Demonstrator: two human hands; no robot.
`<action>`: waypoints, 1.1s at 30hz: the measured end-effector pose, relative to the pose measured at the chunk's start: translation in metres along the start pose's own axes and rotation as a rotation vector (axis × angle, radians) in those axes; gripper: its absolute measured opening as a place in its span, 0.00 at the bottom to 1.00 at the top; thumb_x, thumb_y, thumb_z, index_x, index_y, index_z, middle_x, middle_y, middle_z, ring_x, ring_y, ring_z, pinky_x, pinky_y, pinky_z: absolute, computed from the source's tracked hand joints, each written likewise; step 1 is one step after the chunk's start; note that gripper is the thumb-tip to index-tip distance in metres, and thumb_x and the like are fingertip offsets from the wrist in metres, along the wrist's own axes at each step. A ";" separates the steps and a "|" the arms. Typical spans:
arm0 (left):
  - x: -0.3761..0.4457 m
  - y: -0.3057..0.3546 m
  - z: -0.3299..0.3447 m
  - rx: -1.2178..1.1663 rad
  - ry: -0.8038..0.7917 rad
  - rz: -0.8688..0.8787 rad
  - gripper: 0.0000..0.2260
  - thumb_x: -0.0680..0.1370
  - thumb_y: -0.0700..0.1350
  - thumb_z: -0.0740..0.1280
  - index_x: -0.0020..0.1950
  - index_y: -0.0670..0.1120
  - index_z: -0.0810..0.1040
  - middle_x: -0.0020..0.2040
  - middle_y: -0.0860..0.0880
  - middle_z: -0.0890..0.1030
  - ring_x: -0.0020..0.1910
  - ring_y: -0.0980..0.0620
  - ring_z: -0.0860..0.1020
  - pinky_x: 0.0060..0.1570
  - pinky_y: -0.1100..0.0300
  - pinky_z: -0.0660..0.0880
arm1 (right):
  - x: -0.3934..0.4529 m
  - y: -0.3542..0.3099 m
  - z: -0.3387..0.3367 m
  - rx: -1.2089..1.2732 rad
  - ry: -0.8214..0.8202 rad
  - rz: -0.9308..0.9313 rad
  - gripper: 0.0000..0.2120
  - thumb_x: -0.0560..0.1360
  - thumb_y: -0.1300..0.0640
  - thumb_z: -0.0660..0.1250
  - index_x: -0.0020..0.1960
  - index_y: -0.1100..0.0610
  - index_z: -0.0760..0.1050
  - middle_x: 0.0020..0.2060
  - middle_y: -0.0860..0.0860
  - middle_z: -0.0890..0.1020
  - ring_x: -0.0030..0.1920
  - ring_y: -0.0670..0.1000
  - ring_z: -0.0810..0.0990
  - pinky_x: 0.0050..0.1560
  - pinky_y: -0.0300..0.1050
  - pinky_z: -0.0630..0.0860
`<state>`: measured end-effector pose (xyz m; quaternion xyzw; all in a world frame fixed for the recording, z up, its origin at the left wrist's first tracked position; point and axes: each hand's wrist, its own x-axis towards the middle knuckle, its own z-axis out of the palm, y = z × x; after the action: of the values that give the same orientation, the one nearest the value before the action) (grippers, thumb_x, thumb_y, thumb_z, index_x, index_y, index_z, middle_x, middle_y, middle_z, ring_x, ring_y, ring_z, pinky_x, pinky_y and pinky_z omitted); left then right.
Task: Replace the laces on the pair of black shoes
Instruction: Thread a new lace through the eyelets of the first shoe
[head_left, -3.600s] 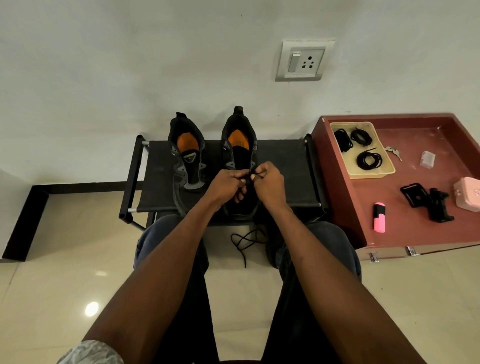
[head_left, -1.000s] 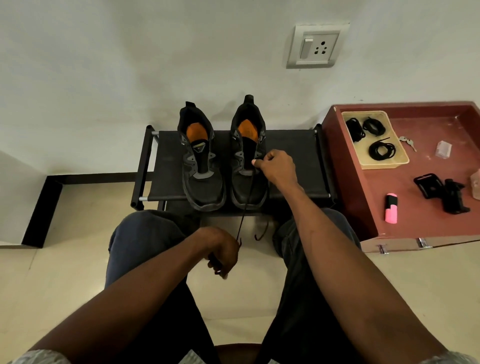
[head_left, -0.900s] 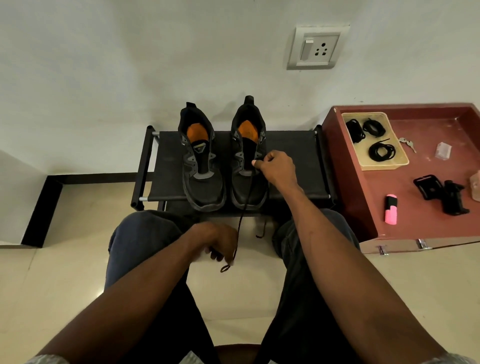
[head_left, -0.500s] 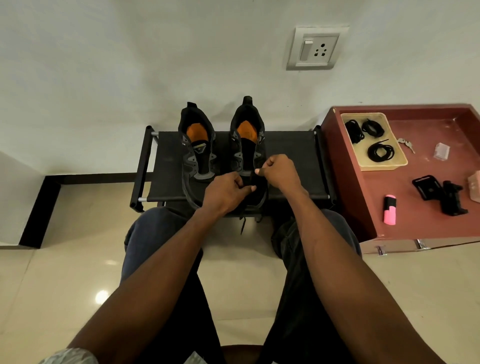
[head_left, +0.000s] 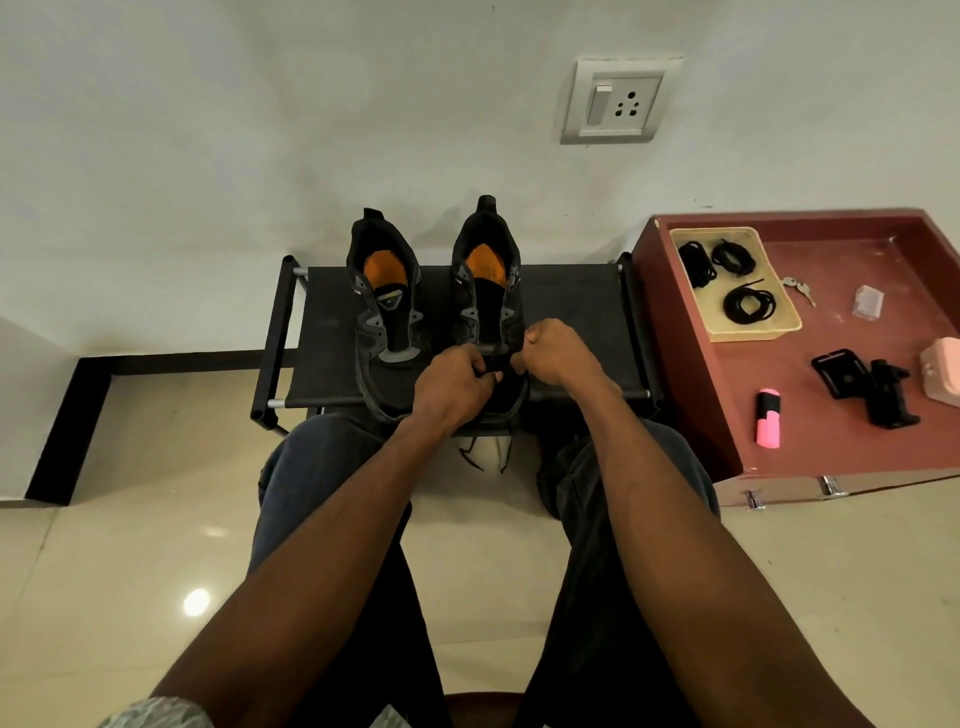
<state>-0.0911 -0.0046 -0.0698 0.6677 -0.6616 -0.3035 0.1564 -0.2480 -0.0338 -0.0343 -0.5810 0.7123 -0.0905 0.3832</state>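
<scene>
Now that the left hand (head_left: 457, 387) is back beside the right hand (head_left: 553, 351), both pinch the lace (head_left: 493, 366) at the right shoe (head_left: 485, 291), threading the next eyelet.

Home interior, likely an entryway, low black shoe rack (head_left: 322, 332) stood against plastered wall, wall socket (head_left: 615, 101) above, glossy tiled floor (head_left: 130, 571), red cabinet (head_left: 857, 389) at right.

You find no readable text here; the small emblem on the left shoe's tongue (head_left: 390, 300) stays illegible.
</scene>
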 end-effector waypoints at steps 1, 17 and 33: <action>0.000 0.000 -0.001 -0.002 0.002 0.002 0.10 0.77 0.54 0.71 0.45 0.49 0.75 0.38 0.51 0.78 0.39 0.50 0.78 0.37 0.55 0.74 | -0.001 0.000 0.000 -0.008 -0.009 -0.004 0.10 0.70 0.61 0.72 0.35 0.59 0.71 0.30 0.54 0.74 0.30 0.51 0.71 0.30 0.43 0.67; -0.001 0.006 -0.037 -0.774 -0.143 -0.297 0.03 0.81 0.39 0.65 0.48 0.42 0.78 0.37 0.46 0.80 0.33 0.52 0.78 0.38 0.58 0.76 | -0.007 0.007 0.008 0.181 0.381 -0.098 0.07 0.74 0.67 0.62 0.47 0.56 0.73 0.50 0.55 0.77 0.47 0.54 0.77 0.45 0.44 0.70; 0.001 -0.007 -0.065 -0.399 -0.500 -0.081 0.13 0.85 0.49 0.59 0.46 0.44 0.77 0.33 0.50 0.76 0.28 0.56 0.71 0.28 0.63 0.65 | -0.011 -0.012 0.028 -0.043 -0.024 -0.419 0.08 0.79 0.58 0.66 0.52 0.47 0.81 0.47 0.47 0.81 0.57 0.54 0.76 0.65 0.60 0.68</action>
<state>-0.0460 -0.0177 -0.0240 0.5545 -0.5799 -0.5876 0.1047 -0.2199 -0.0184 -0.0417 -0.7256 0.5729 -0.1463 0.3520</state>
